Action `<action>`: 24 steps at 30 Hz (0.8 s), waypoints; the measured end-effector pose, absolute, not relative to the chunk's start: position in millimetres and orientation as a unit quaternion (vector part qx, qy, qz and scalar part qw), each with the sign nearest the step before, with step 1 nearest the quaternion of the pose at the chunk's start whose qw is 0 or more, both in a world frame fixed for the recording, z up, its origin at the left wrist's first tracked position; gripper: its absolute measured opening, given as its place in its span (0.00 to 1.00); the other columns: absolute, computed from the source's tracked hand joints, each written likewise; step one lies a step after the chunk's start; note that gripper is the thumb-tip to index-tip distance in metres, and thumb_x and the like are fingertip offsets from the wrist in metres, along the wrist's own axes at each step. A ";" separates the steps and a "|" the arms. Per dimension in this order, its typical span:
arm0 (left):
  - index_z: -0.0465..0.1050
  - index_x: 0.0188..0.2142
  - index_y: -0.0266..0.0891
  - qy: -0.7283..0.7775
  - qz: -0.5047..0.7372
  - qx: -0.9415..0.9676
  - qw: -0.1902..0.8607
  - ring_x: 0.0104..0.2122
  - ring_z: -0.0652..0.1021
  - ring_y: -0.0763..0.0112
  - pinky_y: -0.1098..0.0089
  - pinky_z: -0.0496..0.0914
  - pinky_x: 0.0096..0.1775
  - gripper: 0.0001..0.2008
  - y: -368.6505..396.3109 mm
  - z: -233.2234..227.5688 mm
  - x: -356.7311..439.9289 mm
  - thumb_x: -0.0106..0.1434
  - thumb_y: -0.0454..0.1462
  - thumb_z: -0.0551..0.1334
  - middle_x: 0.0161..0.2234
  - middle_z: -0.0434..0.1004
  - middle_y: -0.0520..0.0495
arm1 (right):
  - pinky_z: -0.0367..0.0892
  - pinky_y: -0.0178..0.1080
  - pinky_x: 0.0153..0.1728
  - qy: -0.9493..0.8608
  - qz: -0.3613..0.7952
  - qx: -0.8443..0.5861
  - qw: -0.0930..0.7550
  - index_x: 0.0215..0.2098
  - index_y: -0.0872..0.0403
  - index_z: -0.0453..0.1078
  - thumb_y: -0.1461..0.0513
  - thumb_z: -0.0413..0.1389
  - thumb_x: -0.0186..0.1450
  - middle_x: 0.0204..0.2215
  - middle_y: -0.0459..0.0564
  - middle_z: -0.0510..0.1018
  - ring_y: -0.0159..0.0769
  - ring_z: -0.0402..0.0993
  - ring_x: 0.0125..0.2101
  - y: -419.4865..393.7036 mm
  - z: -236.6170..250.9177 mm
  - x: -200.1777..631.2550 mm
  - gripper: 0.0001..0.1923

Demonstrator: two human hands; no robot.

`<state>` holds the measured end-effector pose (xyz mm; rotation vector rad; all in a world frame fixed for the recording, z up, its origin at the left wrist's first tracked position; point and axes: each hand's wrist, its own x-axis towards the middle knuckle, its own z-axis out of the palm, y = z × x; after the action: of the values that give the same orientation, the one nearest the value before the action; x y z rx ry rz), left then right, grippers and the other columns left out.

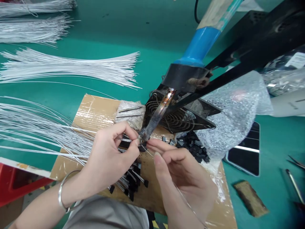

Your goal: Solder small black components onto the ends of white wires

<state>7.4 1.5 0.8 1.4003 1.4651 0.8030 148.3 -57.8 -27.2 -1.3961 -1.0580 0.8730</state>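
Note:
My left hand [111, 156] pinches a thin white wire, its fingertips just left of the hot end of a soldering iron [158, 116]. The iron hangs in a black stand [228, 73], its tip pointing down at the pinched end. Between the thumb and fingers of my right hand [188, 181] runs a thin strand of solder wire [184, 198], reaching to the iron's tip. What exactly touches the tip is too small to make out. Below my left hand lie several wires with black ends [134, 184]. Loose white wires [52, 133] spread out to the left.
Under the work lies a cardboard sheet [95, 109], bearing a pad [131, 119] with two metal rods. A black fan [178, 117] stands behind the iron. Small black parts [194, 144], bubble wrap [228, 105], a phone [247, 152] and a brown block [251, 197] are right.

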 end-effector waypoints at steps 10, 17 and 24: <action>0.72 0.27 0.39 0.598 0.321 0.571 0.461 0.31 0.78 0.67 0.68 0.64 0.28 0.05 0.6 2.3 6.1 0.59 0.34 0.61 0.31 0.81 0.47 | 0.81 0.37 0.47 -0.449 0.370 -0.589 0.561 0.31 0.50 0.71 0.64 0.62 0.70 0.45 0.51 0.87 0.39 0.85 0.47 -57.4 -27.3 146.4 0.09; 0.73 0.27 0.40 0.595 0.325 0.567 0.468 0.32 0.79 0.67 0.68 0.66 0.29 0.04 0.8 0.2 6.9 0.59 0.34 0.62 0.31 0.82 0.47 | 0.81 0.39 0.48 -0.445 0.359 -0.598 0.561 0.30 0.50 0.71 0.64 0.62 0.69 0.44 0.51 0.87 0.40 0.86 0.46 -57.7 -25.4 144.5 0.09; 0.73 0.27 0.40 0.605 0.317 0.566 0.461 0.32 0.80 0.65 0.67 0.66 0.30 0.04 0.2 0.3 5.5 0.58 0.35 0.62 0.30 0.82 0.47 | 0.77 0.41 0.49 -0.475 0.337 -0.610 0.538 0.31 0.49 0.70 0.63 0.62 0.69 0.45 0.50 0.87 0.41 0.85 0.48 -60.0 -30.1 145.3 0.09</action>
<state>5.5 0.2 0.3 1.3923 1.4890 0.7803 145.3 -60.0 -30.1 -1.4508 -1.1291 0.8012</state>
